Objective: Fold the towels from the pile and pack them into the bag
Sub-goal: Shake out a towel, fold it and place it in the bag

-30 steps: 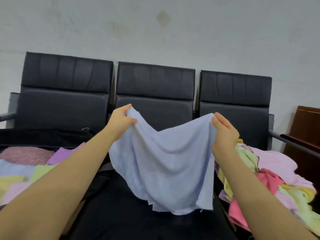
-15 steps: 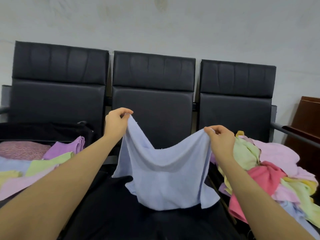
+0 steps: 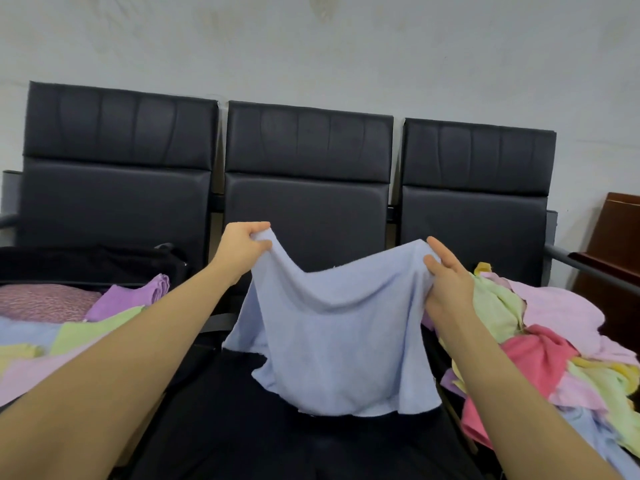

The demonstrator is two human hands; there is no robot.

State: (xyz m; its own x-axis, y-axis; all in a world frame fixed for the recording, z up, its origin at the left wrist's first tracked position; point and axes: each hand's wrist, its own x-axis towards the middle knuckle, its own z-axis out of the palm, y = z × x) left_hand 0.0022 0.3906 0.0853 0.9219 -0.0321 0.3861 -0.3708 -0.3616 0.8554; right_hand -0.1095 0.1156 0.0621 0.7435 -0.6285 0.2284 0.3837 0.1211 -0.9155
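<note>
Your light blue towel [image 3: 341, 336] hangs spread between both hands over the middle black seat [image 3: 311, 445], top edge sagging in a shallow curve, bottom hem touching or just off the seat; can't tell which. Your left hand [image 3: 242, 249] pinches the towel's upper left corner, thumb and curled fingers closed on the cloth. Your right hand [image 3: 448, 275] grips the upper right corner, thumb in front, fingers wrapped over the edge behind. Hands well apart, left one slightly higher. To your right, the loose towel pile [image 3: 554, 341], pink, green, yellow, sits just beside the hanging towel's right edge and your right forearm. To your left, the black bag [image 3: 86, 265] lies open on the left seat with folded towels [image 3: 69, 337] in and in front of it, apart from the blue towel. Bare black seat shows below and in front of the hem.
</note>
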